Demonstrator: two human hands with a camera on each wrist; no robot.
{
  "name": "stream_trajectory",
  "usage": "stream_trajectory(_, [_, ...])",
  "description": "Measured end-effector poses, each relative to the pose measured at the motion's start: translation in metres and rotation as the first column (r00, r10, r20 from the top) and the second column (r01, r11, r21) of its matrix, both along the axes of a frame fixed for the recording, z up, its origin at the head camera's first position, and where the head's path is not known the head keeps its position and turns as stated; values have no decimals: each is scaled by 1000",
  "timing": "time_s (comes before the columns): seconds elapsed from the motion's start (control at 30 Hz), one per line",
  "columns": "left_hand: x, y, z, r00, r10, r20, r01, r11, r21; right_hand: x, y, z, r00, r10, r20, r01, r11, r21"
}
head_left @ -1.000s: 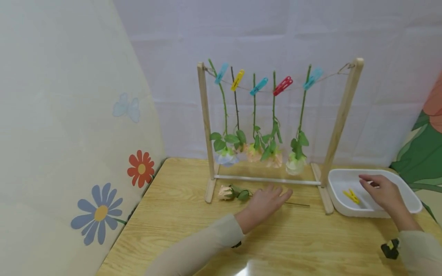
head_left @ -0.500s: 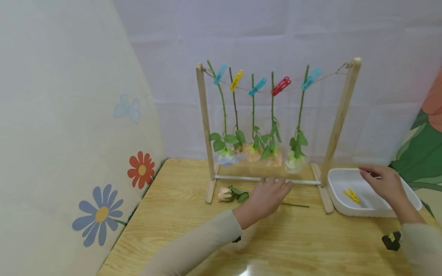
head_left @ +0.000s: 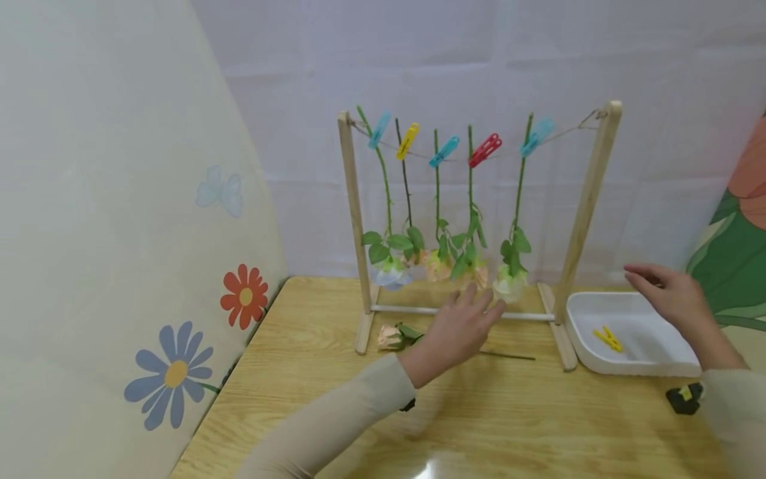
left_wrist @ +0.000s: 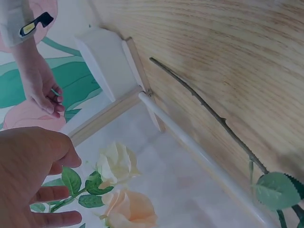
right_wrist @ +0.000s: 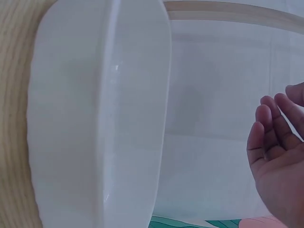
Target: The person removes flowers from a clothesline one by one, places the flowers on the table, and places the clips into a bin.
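My left hand (head_left: pixel 455 332) is above a peach rose (head_left: pixel 390 337) lying on the table, its fingers spread and holding nothing. In the left wrist view, a cream rose (left_wrist: pixel 118 162) and a peach rose (left_wrist: pixel 130 209) hang beyond its fingertips. My right hand (head_left: pixel 673 293) is raised over the white tray (head_left: pixel 634 368), thumb and fingers bent close together. A teal sliver shows at its fingers in the left wrist view; whether that is a held thing cannot be told. One yellow clothespin (head_left: pixel 608 338) lies in the tray.
A wooden stand (head_left: pixel 589 206) carries a string across the back. Several upside-down roses hang from it by blue, yellow and red clothespins (head_left: pixel 485 150). Its white bottom bar (head_left: pixel 413 310) runs behind the lying rose. A painted wall (head_left: pixel 149 266) borders the table's left side.
My left hand has lifted up off the lying rose's stem toward the hanging flowers. My right hand has risen out of the tray. The yellow clothespin has stayed in place.
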State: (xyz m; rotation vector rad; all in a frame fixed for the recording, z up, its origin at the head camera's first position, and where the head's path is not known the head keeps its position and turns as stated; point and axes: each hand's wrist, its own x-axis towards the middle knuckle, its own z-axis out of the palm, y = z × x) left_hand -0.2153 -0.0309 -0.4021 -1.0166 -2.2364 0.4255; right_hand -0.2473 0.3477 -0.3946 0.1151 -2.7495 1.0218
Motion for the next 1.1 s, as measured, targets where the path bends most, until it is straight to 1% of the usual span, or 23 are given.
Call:
stream_trajectory(0.03, [-1,0,1,1000,-3,6,3,1000,7,0,0,2,1000,-4,4,4,1000,-6])
stream_trajectory(0.17, [-5,-1,6,1000,-16,-4,16,1000,22,0,-3,11,999,-19,32,21,997,-68])
stream_trajectory(0.3, [-9,-1,12,998,-63,-25,64,996,62,0,-5,19,997,-21,68,29,991,-130])
stream_trajectory(0.37, [-11,-1,14,996,-87,-24,89,992,93,-1,-6,23,998,-13,68,24,987,-159])
stream_trajectory(0.43, [-12,-1,17,995,-99,-15,100,988,122,-1,-7,28,999,-2,52,12,980,-199])
stream_trajectory(0.5, [-13,-1,20,995,-96,15,93,985,146,-2,-8,34,1000,6,26,0,970,-245])
stream_trajectory(0.63, [-14,-2,26,992,-84,98,64,979,195,-3,-12,47,1000,21,-23,-27,952,-306])
stream_trajectory(0.77, [-17,-3,33,983,-86,161,46,971,235,-2,-19,62,999,25,-30,-33,950,-309])
stream_trajectory(0.83, [-18,-3,38,980,-88,181,40,966,254,-1,-22,69,999,22,-41,-34,949,-312])
stream_trajectory(0.9, [-18,-3,45,974,-92,207,32,960,277,-1,-25,76,998,19,-56,-36,948,-318])
stream_trajectory(0.97, [-20,-4,51,967,-102,233,28,954,299,-1,-28,83,997,19,-77,-44,939,-340])
stream_trajectory(1.07, [-23,-5,58,954,-119,274,26,947,321,-1,-33,92,994,21,-109,-63,917,-393])
stream_trajectory(1.1, [-24,-5,60,950,-126,286,26,944,328,-1,-35,95,992,24,-123,-74,906,-416])
